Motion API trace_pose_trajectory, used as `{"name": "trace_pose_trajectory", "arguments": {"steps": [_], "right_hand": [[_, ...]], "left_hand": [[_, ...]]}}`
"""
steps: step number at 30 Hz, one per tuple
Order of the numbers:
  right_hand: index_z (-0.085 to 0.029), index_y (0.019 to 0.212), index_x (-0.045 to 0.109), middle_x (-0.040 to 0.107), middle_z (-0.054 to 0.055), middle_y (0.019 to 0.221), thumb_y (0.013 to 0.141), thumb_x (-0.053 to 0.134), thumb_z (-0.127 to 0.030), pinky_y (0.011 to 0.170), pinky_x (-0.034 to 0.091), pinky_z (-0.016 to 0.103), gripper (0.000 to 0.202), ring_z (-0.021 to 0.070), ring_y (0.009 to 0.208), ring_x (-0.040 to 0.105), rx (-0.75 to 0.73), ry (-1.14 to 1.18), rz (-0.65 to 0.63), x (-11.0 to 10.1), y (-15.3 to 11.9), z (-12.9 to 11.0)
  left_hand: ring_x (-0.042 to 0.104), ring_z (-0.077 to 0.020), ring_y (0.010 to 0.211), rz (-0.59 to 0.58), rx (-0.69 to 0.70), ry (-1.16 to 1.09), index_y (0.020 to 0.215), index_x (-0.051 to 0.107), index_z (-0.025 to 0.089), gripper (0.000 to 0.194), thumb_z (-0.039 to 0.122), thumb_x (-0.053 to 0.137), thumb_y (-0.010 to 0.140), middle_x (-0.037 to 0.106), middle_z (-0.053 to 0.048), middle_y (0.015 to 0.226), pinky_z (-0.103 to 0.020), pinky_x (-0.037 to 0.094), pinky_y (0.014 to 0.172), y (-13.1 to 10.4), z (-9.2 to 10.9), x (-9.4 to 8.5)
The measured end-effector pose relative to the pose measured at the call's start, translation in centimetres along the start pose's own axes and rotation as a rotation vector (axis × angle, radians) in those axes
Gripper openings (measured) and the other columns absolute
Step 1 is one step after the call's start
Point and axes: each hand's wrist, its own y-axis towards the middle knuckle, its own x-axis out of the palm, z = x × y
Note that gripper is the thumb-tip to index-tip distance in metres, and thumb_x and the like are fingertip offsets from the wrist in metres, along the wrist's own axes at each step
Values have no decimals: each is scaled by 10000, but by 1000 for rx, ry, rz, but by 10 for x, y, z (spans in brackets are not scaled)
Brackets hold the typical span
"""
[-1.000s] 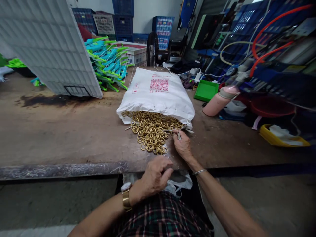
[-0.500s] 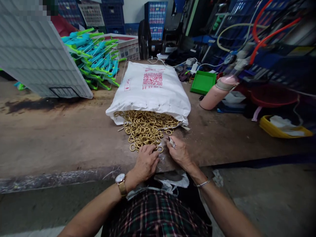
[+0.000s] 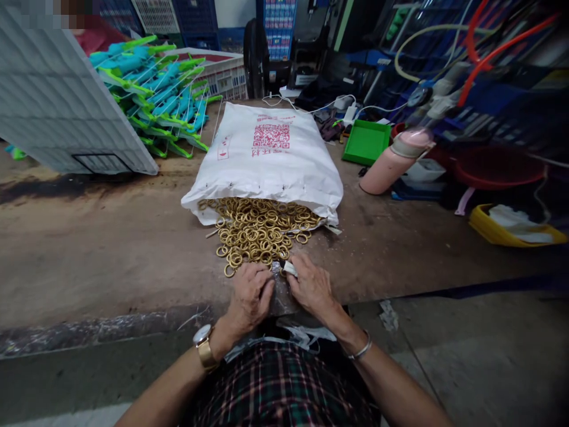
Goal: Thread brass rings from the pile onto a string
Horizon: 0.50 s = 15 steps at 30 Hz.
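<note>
Gold-coloured rings (image 3: 255, 228) spill from the open mouth of a white sack (image 3: 271, 160) with red print, onto the brown table. My left hand (image 3: 251, 290) rests at the near edge of the pile, fingers curled; whatever is under its fingertips is hidden. My right hand (image 3: 311, 284) is closed around a small tool (image 3: 290, 268) with a pale handle and a dark tip, which points left toward the nearest rings. A small gap lies between the two hands.
A white ribbed panel (image 3: 75, 95) and turquoise-green plastic parts (image 3: 155, 98) stand at the left. To the right are a green tray (image 3: 367, 142), a pink bottle (image 3: 389, 166), a red basin (image 3: 498, 168) and a yellow tray (image 3: 511, 233). Part of a person shows behind the panel.
Both hands have moved a little left and closer together. The right hand's tool has come down and left to the pile's near edge. The view has shifted slightly.
</note>
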Motion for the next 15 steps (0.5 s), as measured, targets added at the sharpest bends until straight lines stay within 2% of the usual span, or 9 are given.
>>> {"name": "trace_pose_trajectory", "arguments": {"steps": [3, 5, 9, 12, 15], "right_hand": [[-205, 1018, 529, 564, 62, 997, 804, 425, -216, 600, 320, 258, 238, 160, 745, 531, 2, 34, -6, -1, 1, 1], [-189, 982, 535, 584, 56, 894, 793, 419, -193, 595, 318, 252, 221, 153, 708, 519, 21, 148, 3, 0, 3, 4], [-179, 765, 525, 518, -9, 634, 781, 405, -212, 557, 318, 227, 126, 118, 585, 455, 47, 565, 33, 3, 6, 9], [-179, 692, 509, 487, -32, 608, 733, 442, -235, 554, 333, 211, 97, 101, 576, 430, 61, 838, 22, 3, 5, 9], [-177, 694, 529, 474, -52, 573, 707, 466, -256, 511, 323, 195, 102, 81, 522, 397, 124, 1056, -75, 2, 2, 5]], "left_hand": [[554, -172, 850, -34, -10, -63, 961, 530, 163, 164, 122, 491, 807, 608, -71, 871, -334, 465, 772, -7, 9, 5], [564, -176, 862, -63, -18, -61, 1025, 508, 162, 210, 129, 472, 820, 612, -83, 908, -334, 478, 773, -9, 12, 9], [569, -189, 913, -133, -50, -64, 1167, 441, 166, 335, 145, 454, 834, 607, -102, 995, -353, 492, 784, -3, 11, 13], [569, -179, 951, -148, -27, -144, 1186, 432, 171, 356, 128, 449, 833, 606, -101, 1044, -343, 490, 812, 1, 9, 14], [592, -161, 931, -101, -44, -249, 1132, 482, 172, 305, 119, 444, 834, 627, -92, 1027, -316, 491, 813, 3, 10, 14]]}}
